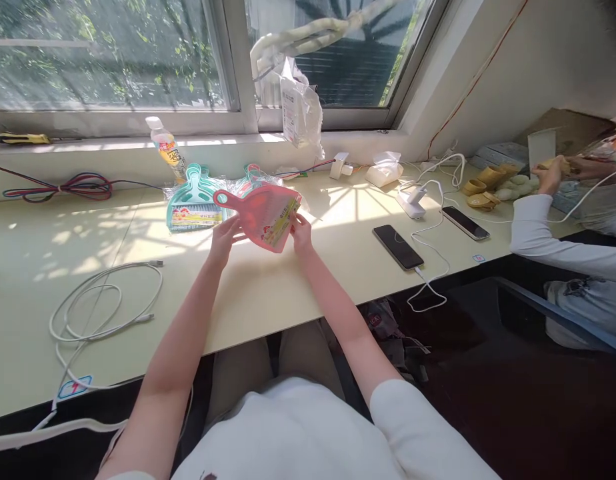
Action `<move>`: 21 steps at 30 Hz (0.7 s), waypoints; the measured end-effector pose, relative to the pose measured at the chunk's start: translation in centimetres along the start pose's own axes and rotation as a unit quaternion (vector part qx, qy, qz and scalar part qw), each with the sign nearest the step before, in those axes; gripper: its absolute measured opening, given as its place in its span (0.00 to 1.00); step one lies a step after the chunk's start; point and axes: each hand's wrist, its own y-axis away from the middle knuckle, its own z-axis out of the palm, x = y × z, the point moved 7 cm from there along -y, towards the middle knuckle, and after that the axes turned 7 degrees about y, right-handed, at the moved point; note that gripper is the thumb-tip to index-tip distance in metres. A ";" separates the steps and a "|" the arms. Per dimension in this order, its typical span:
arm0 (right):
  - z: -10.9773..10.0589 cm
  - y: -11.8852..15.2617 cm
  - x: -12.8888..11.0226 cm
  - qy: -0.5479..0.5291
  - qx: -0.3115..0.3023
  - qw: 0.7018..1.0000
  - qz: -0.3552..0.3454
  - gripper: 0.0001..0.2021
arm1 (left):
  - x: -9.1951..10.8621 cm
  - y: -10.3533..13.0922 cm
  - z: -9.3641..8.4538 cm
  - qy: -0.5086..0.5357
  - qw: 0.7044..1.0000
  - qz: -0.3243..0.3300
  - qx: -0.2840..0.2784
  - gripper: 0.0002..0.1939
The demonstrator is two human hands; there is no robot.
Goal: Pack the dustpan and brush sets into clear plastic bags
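A pink dustpan (258, 212) with a printed label is raised a little over the table, its round-holed handle pointing left. My left hand (225, 240) grips its lower left side, under the handle. On the right edge, by the label, my right hand (301, 232) pinches the pan. Behind it to the left lies a teal dustpan set (195, 197) with a brush and label, in clear wrap. Another wrapped set (253, 175), teal and pink, is partly hidden behind the pink pan.
A bottle (165, 148) leans by the windowsill. Coiled white cable (105, 287) lies left; red-blue wires (71, 187) sit behind it. Two phones (398, 247), a charger (411, 203) and tissues (385, 170) are at right. Another person's hand (551, 175) holds something at far right.
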 end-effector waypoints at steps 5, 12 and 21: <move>1.1 0.5 0.3 -0.016 -0.052 0.998 -0.008 0.14 | 0.0 -0.3 -1.3 0.017 0.998 0.027 0.058 0.26; -1.5 -0.5 0.3 -0.035 0.045 0.998 -0.022 0.11 | 3.1 -0.1 -6.9 0.046 0.964 0.132 0.227 0.25; -2.4 -1.2 0.4 -0.098 0.053 0.994 -0.020 0.10 | 10.9 2.0 -15.0 -0.005 0.954 0.111 0.277 0.13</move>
